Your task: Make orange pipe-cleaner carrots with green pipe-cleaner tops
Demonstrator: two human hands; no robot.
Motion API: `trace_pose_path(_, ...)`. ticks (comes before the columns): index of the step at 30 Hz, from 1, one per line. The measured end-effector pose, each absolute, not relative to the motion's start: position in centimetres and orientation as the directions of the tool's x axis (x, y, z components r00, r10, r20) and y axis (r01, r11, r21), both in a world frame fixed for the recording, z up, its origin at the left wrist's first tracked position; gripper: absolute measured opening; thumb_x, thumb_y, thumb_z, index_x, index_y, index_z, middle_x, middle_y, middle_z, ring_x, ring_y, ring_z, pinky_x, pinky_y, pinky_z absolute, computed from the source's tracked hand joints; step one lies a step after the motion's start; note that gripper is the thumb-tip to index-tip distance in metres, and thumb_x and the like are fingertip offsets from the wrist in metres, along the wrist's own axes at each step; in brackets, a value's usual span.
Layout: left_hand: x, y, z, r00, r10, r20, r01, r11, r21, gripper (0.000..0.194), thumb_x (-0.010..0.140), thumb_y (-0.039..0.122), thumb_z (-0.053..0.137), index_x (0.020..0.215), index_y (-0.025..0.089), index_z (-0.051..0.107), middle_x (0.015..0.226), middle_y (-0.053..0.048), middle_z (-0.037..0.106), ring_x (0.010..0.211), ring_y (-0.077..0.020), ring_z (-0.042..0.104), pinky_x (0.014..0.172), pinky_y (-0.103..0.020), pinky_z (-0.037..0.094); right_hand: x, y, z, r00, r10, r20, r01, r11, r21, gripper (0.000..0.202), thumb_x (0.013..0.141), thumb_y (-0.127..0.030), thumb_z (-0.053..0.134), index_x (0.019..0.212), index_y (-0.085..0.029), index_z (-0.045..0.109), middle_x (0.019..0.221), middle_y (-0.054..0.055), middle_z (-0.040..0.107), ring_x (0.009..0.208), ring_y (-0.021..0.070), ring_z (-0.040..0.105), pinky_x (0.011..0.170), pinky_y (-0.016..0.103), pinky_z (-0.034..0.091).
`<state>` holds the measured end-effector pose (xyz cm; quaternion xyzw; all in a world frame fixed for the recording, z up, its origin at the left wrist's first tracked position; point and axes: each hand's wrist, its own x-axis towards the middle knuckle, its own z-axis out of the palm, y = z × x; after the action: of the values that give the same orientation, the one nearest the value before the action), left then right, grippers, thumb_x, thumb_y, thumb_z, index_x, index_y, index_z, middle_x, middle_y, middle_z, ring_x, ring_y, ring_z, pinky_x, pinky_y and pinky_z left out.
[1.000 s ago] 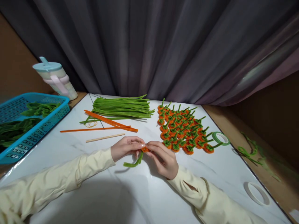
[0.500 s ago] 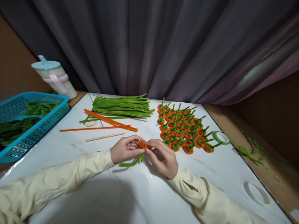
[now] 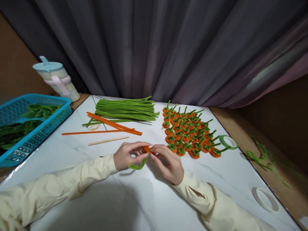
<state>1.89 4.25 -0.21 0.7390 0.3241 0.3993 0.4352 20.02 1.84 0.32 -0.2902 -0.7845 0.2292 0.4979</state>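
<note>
Between my two hands is a small orange pipe-cleaner piece, pinched by the fingertips of both. My left hand grips it from the left with thumb and forefinger. On its other side my right hand closes thumb and fingers against it. A bent green pipe cleaner hangs below, curving to the left under my left fingers; where it joins the orange piece is hidden. Several finished-looking orange pieces with green tops and stems stand in rows just right of my right hand.
Behind lie green pipe cleaners, orange pipe cleaners and a wooden stick. At left are a blue basket and a tumbler. Green tape, a white ring and green scraps are at right.
The hanging green pipe cleaner has shifted right and curled closer under the fingers; two green ends showed before, one shows now. Both hands stay in nearly the same place.
</note>
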Motion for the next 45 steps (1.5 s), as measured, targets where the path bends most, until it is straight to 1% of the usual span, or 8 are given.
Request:
trace_pose_path(11,1.8,4.1,-0.4,0.457,0.771,0.444,0.19,-0.573,0.798,0.021,0.077,0.018,0.056,0.097,0.011,0.059,0.073,-0.005,0.067,0.057,-0.0086,0.061,0.056,-0.015,0.053,19.9,1.7,0.2,-0.326,0.713,0.621,0.229,0.697,-0.679,0.024,0.081,-0.005,0.051,0.1,-0.018,0.051,0.091,0.008,0.059,0.077,0.0125,0.056,0.065,0.023,0.05)
trace_pose_path(16,1.7,4.0,-0.5,0.464,0.762,0.452,0.23,-0.597,0.769,0.02,0.078,0.019,0.056,0.097,0.013,0.059,0.075,-0.004,0.067,0.059,-0.0084,0.061,0.058,-0.015,0.052,20.0,1.7,0.2,-0.326,0.721,0.611,0.236,0.688,-0.687,0.022,0.081,-0.006,0.05,0.1,-0.018,0.052,0.091,0.008,0.059,0.076,0.0121,0.056,0.066,0.023,0.05)
trace_pose_path(21,1.8,3.9,-0.4,0.437,0.781,0.446,0.246,-0.581,0.776,0.016,0.079,0.02,0.054,0.092,0.013,0.059,0.072,-0.003,0.067,0.059,-0.009,0.061,0.057,-0.016,0.053,20.0,1.7,0.1,-0.321,0.726,0.608,0.241,0.684,-0.689,0.019,0.082,-0.009,0.049,0.098,-0.018,0.053,0.09,0.008,0.059,0.075,0.0126,0.057,0.064,0.023,0.051)
trace_pose_path(25,1.8,3.9,-0.2,0.456,0.785,0.419,0.218,-0.555,0.803,0.016,0.079,0.02,0.054,0.092,0.012,0.058,0.071,-0.003,0.066,0.058,-0.0089,0.06,0.057,-0.017,0.053,20.0,1.7,0.1,-0.327,0.721,0.611,0.234,0.688,-0.687,0.021,0.082,-0.007,0.05,0.1,-0.018,0.052,0.091,0.008,0.059,0.076,0.0125,0.057,0.065,0.023,0.051)
trace_pose_path(29,1.8,3.9,-0.1,0.464,0.775,0.429,0.188,-0.559,0.807,0.016,0.076,0.017,0.055,0.091,0.012,0.057,0.069,-0.004,0.065,0.055,-0.0086,0.059,0.055,-0.016,0.052,19.9,1.6,0.1,-0.339,0.706,0.622,0.231,0.703,-0.672,0.024,0.082,-0.007,0.05,0.103,-0.018,0.051,0.092,0.008,0.059,0.079,0.0131,0.057,0.065,0.024,0.051)
trace_pose_path(34,2.0,3.9,0.2,0.445,0.767,0.462,0.223,-0.594,0.773,0.013,0.076,0.019,0.056,0.087,0.013,0.057,0.066,-0.003,0.064,0.054,-0.0085,0.058,0.055,-0.015,0.052,19.9,1.7,0.3,-0.348,0.69,0.635,0.224,0.719,-0.658,0.024,0.081,-0.006,0.05,0.102,-0.018,0.052,0.092,0.009,0.059,0.082,0.0143,0.057,0.067,0.025,0.051)
trace_pose_path(40,2.0,3.9,0.6,0.456,0.717,0.528,0.264,-0.675,0.689,0.01,0.079,0.018,0.051,0.085,0.013,0.058,0.068,-0.003,0.065,0.05,-0.0062,0.056,0.051,-0.012,0.048,19.9,1.7,0.4,-0.343,0.698,0.628,0.214,0.71,-0.671,0.021,0.081,-0.007,0.051,0.1,-0.017,0.053,0.09,0.009,0.06,0.078,0.014,0.057,0.065,0.025,0.051)
trace_pose_path(45,1.9,4.0,0.5,0.471,0.724,0.504,0.281,-0.665,0.692,0.012,0.08,0.02,0.05,0.085,0.014,0.058,0.069,-0.003,0.066,0.053,-0.0077,0.058,0.053,-0.013,0.049,19.9,1.8,0.4,-0.344,0.703,0.623,0.211,0.704,-0.678,0.018,0.081,-0.01,0.051,0.098,-0.017,0.054,0.089,0.009,0.06,0.078,0.0144,0.058,0.065,0.026,0.051)
